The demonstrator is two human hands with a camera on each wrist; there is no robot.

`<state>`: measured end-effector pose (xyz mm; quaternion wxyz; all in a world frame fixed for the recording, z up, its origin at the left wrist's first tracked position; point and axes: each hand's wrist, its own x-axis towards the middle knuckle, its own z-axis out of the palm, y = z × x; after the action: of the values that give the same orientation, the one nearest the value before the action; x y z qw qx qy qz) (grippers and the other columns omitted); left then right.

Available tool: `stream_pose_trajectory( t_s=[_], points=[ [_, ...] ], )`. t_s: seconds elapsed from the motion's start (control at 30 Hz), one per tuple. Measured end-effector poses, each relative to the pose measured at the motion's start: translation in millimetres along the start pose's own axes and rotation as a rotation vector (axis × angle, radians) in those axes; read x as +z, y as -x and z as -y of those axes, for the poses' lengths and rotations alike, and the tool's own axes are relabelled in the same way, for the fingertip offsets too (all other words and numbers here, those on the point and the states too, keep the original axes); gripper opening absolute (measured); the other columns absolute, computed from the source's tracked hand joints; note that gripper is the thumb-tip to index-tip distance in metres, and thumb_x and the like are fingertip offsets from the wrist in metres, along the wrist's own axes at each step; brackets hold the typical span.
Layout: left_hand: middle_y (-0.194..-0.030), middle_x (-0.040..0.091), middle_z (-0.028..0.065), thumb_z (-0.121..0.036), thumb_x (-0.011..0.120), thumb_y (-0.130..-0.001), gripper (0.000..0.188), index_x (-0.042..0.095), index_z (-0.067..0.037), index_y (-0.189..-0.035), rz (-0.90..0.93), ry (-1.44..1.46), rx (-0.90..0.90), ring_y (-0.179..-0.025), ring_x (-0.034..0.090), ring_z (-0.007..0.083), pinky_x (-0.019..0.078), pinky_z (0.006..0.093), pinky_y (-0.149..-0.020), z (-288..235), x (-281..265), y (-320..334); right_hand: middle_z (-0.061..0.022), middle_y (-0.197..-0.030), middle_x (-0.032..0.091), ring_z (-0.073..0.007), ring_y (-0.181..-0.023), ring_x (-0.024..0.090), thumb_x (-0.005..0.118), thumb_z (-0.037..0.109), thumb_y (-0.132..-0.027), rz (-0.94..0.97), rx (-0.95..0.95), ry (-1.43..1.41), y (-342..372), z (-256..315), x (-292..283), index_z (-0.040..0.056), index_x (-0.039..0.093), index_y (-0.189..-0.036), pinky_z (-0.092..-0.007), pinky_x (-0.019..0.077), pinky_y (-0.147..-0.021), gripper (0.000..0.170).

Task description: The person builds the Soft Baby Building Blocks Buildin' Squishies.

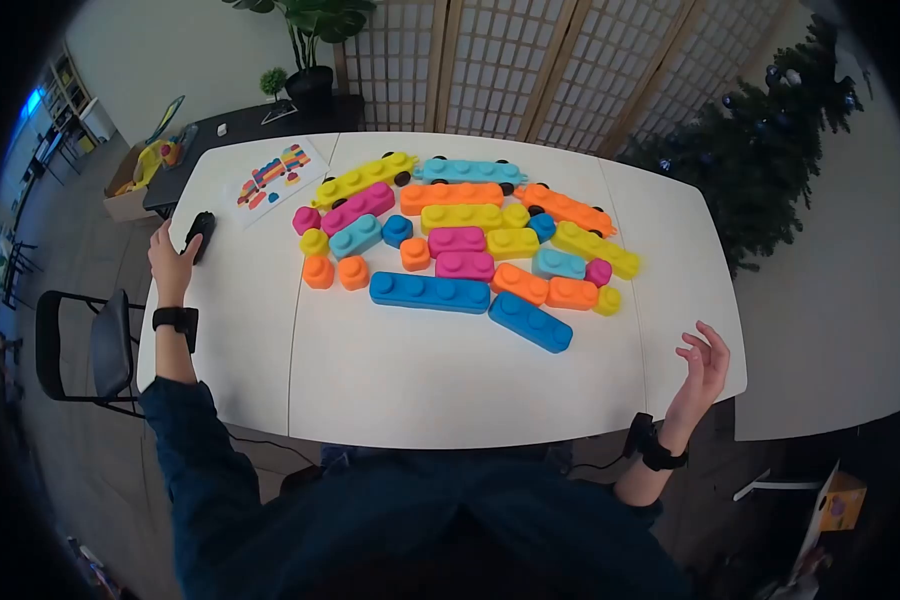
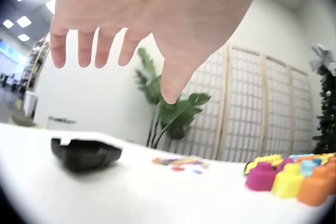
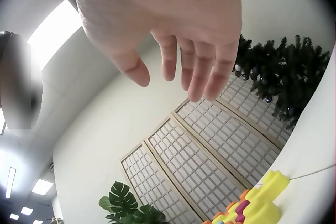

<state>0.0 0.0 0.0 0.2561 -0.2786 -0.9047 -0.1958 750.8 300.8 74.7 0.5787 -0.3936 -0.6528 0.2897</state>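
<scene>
My left hand (image 1: 172,270) is held over the left end of the white table, close to a small black object (image 1: 202,236). In the left wrist view its fingers hang loose and hold nothing, and the black object (image 2: 86,155) lies on the tabletop apart from them. Above the right edge of the table is my right hand (image 1: 703,375), fingers loosely bent and nothing in them. Large toy building blocks spread across the middle: a long blue block (image 1: 430,293), another blue block (image 1: 530,322), pink block (image 1: 464,266), yellow block (image 1: 596,249) and several more.
Wheeled block bases, among them a turquoise one (image 1: 470,171), line the far side of the blocks. A sheet with printed block pictures (image 1: 270,182) lies at the far left of the table (image 1: 420,390). A chair (image 1: 110,345) stands left, a decorated tree (image 1: 760,140) at the right.
</scene>
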Motion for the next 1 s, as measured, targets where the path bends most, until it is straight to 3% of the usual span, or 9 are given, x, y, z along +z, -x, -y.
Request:
stream_pose_trajectory(
  t_s=[0.03,0.13,0.27,0.33,0.43,0.7,1.0],
  points=[
    [-0.135,0.062,0.0147,-0.038,0.077,-0.090,0.058,0.057,-0.011,-0.137,-0.061,0.031,0.039,-0.124,0.057,0.0381,0.0458,0.0460,-0.105,-33.0,-33.2,8.1,-0.0167,-0.132,0.062,-0.0207,-0.106,0.065,0.060,0.006,-0.098,-0.008,-0.010,-0.003,3.9,1.1,-2.6,-0.0018,0.056,-0.130,-0.0324,0.0550,-0.086,0.034],
    [-0.125,0.068,0.0131,-0.028,0.077,-0.091,0.043,0.064,-0.007,-0.127,-0.147,0.227,0.183,-0.118,0.061,0.0337,0.0472,0.0432,-0.102,-94.8,-103.0,37.8,-0.0147,-0.131,0.063,-0.0193,-0.105,0.065,0.060,0.006,-0.099,-0.065,0.013,-0.021,15.8,-0.2,-6.6,-0.0012,0.057,-0.129,-0.0315,0.0546,-0.085,0.031],
    [-0.102,0.073,0.0114,-0.013,0.076,-0.092,0.024,0.070,-0.003,-0.112,-0.143,0.521,0.132,-0.098,0.069,0.0249,0.0511,0.0360,-0.089,-168.2,-162.2,104.9,-0.0113,-0.127,0.065,-0.0168,-0.105,0.065,0.060,0.011,-0.101,-0.048,0.049,-0.035,33.9,2.2,-0.2,0.0003,0.059,-0.126,-0.0296,0.0545,-0.086,0.027],
    [-0.091,0.074,0.0106,-0.011,0.075,-0.092,0.018,0.071,-0.002,-0.107,-0.054,0.608,0.095,-0.086,0.071,0.0222,0.0522,0.0336,-0.081,-185.6,-168.5,133.4,-0.0124,-0.127,0.064,-0.0185,-0.105,0.065,0.061,0.004,-0.098,0.010,0.089,-0.064,40.1,3.4,-0.1,-0.0006,0.058,-0.127,-0.0306,0.0525,-0.090,0.029],
    [-0.077,0.072,0.0106,-0.010,0.074,-0.092,0.011,0.072,0.000,-0.098,0.037,0.699,0.109,-0.071,0.069,0.0182,0.0522,0.0288,-0.070,-196.1,-170.0,159.1,-0.0114,-0.125,0.065,-0.0173,-0.105,0.064,0.061,0.004,-0.098,0.032,0.087,-0.031,40.7,9.1,-2.1,-0.0002,0.059,-0.125,-0.0302,0.0512,-0.091,0.027],
    [-0.075,0.071,0.0074,-0.010,0.067,-0.098,0.014,0.071,0.003,-0.092,0.055,0.719,-0.053,-0.068,0.069,0.0132,0.0518,0.0252,-0.067,-173.1,-188.4,183.8,-0.0086,-0.110,0.070,-0.0157,-0.100,0.065,0.065,0.004,-0.097,0.047,0.069,0.029,49.5,-2.6,-12.7,0.0014,0.064,-0.116,-0.0301,0.0503,-0.092,0.020],
    [-0.074,0.071,0.0082,-0.008,0.068,-0.098,0.013,0.071,0.003,-0.092,0.082,0.744,-0.081,-0.067,0.069,0.0129,0.0510,0.0247,-0.065,-171.1,-170.1,183.7,-0.0086,-0.103,0.072,-0.0165,-0.099,0.066,0.066,0.007,-0.097,0.123,0.112,0.154,30.0,-1.4,7.6,-0.0003,0.066,-0.111,-0.0331,0.0490,-0.097,0.016]
  ],
)
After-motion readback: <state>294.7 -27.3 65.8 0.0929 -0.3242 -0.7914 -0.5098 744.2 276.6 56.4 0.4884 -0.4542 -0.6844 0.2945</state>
